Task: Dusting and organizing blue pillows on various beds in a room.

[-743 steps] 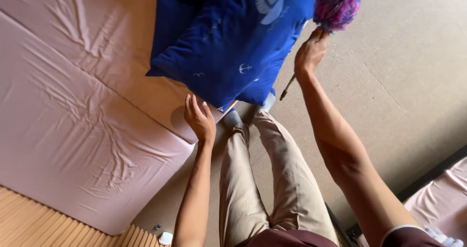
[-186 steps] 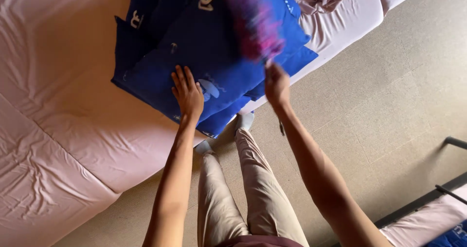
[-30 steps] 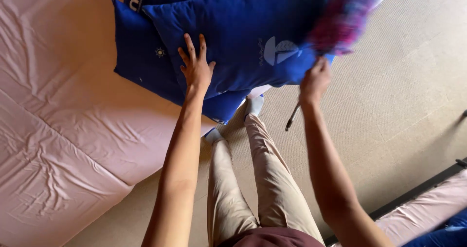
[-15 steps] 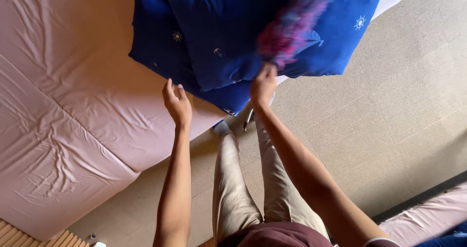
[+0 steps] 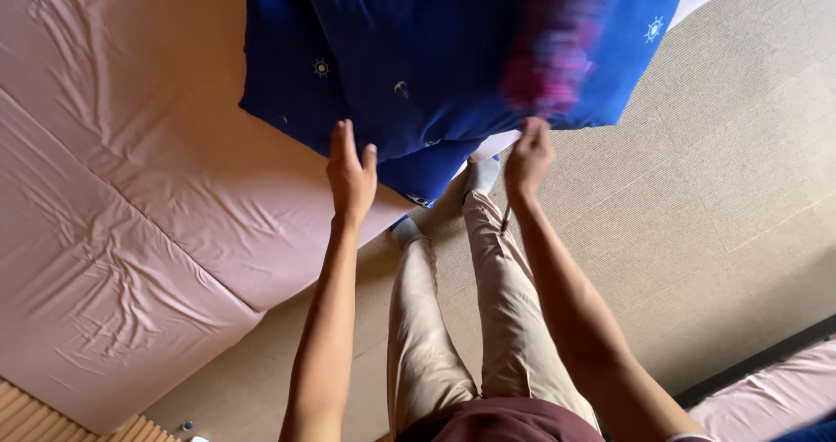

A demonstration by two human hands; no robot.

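Two dark blue pillows (image 5: 409, 54) with small white sun and moon prints lie stacked on a bed with a pink sheet (image 5: 131, 189). My left hand (image 5: 350, 174) is flat and open, its fingertips at the lower edge of the pillows. In my right hand (image 5: 526, 156) is the thin handle of a pink and purple feather duster (image 5: 553, 54). Its fluffy head is blurred over the upper pillow. My legs in beige trousers (image 5: 453, 320) stand beside the bed.
Beige carpet (image 5: 697, 198) covers the floor to the right. A second pink mattress with a dark frame (image 5: 766, 390) shows at the bottom right. Wooden slats (image 5: 52, 420) appear at the bottom left corner.
The duster head has swept across the upper pillow toward the right. My left hand has stayed at the pillows' lower edge, and the view has shifted slightly.
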